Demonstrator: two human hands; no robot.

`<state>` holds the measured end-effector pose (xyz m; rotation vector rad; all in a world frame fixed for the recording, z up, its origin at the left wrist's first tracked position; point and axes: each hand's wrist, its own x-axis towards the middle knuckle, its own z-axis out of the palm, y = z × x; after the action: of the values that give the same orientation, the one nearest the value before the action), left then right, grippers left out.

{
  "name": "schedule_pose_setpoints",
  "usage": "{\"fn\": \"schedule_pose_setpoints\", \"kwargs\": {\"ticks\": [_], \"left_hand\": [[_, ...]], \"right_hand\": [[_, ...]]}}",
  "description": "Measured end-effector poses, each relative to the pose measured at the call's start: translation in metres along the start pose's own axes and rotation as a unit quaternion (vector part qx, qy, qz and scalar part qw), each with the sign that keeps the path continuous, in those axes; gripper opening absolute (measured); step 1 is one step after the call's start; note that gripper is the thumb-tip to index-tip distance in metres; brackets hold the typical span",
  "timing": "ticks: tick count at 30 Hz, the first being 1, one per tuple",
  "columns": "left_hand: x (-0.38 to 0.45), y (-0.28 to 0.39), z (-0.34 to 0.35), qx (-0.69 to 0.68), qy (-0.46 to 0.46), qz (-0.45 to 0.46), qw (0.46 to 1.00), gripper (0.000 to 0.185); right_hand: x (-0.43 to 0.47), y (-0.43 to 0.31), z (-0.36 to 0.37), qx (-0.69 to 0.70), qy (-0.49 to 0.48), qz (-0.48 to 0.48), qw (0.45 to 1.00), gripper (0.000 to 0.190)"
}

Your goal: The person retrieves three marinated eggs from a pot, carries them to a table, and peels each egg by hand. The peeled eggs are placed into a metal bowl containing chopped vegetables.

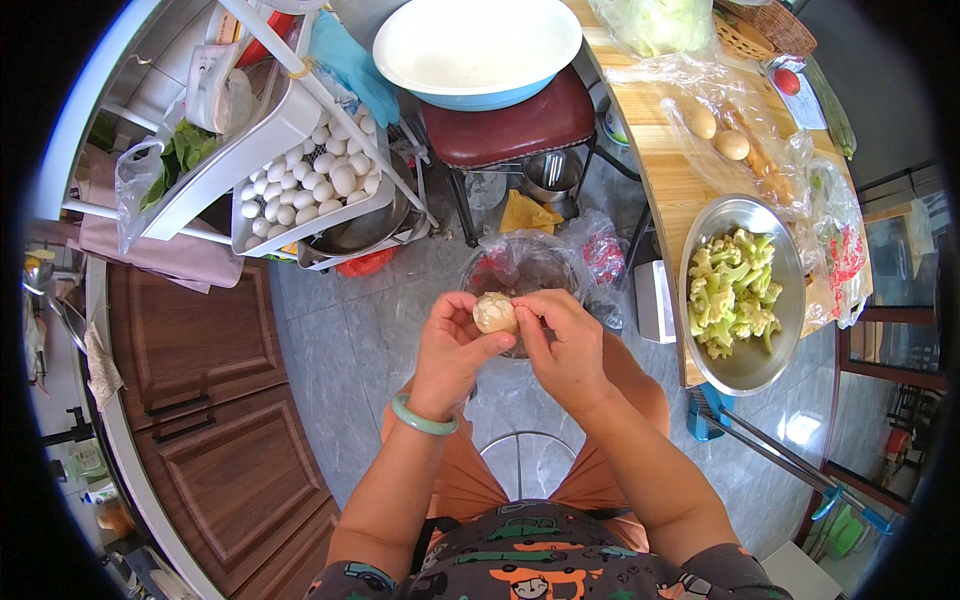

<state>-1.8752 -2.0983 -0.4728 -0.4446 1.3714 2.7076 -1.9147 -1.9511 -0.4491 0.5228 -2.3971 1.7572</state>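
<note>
A brownish egg with a cracked shell (495,313) is held in the fingers of my left hand (455,341), whose wrist wears a pale green bangle (424,416). My right hand (566,345) touches the egg's right side with thumb and fingertips; whether it pinches a bit of shell cannot be told. Beneath the egg, a bin with a clear plastic liner (525,259) stands on the floor, partly hidden by my hands. Two brown eggs (731,145) lie on a plastic bag on the wooden table at the right.
A steel bowl of cauliflower florets (793,315) stands on the wooden table (637,90). Ahead, a large basin (480,97) rests on a dark red chair (510,139). White eggs fill a rack basket (375,199) at the left, above a pan. Brown cabinets (195,330) line the left.
</note>
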Motion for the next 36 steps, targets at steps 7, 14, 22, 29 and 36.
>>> {"fn": "schedule_pose_setpoints", "kwargs": {"ticks": [7, 14, 22, 29, 36], "left_hand": [[-0.001, 0.009, 0.004, -0.009, -0.014, -0.025, 1.000, 0.043], [0.000, 0.012, 0.002, 0.010, -0.013, -0.049, 0.999, 0.040], [-0.001, 0.012, 0.002, 0.014, -0.031, -0.064, 0.997, 0.043], [0.000, 0.012, 0.003, 0.044, -0.040, -0.051, 0.997, 0.045], [-0.001, 0.014, 0.006, 0.058, -0.032, -0.051, 0.996, 0.044]], "right_hand": [[0.000, 0.009, 0.005, -0.085, 0.023, -0.017, 0.996, 0.008], [0.004, 0.017, -0.006, -0.082, -0.018, 0.042, 0.996, 0.009], [0.006, 0.017, -0.008, 0.203, -0.058, 0.173, 0.962, 0.024], [0.011, 0.005, -0.015, 0.126, -0.122, 0.086, 0.981, 0.029], [0.008, 0.002, -0.013, 0.013, -0.085, -0.007, 0.996, 0.024]]}}
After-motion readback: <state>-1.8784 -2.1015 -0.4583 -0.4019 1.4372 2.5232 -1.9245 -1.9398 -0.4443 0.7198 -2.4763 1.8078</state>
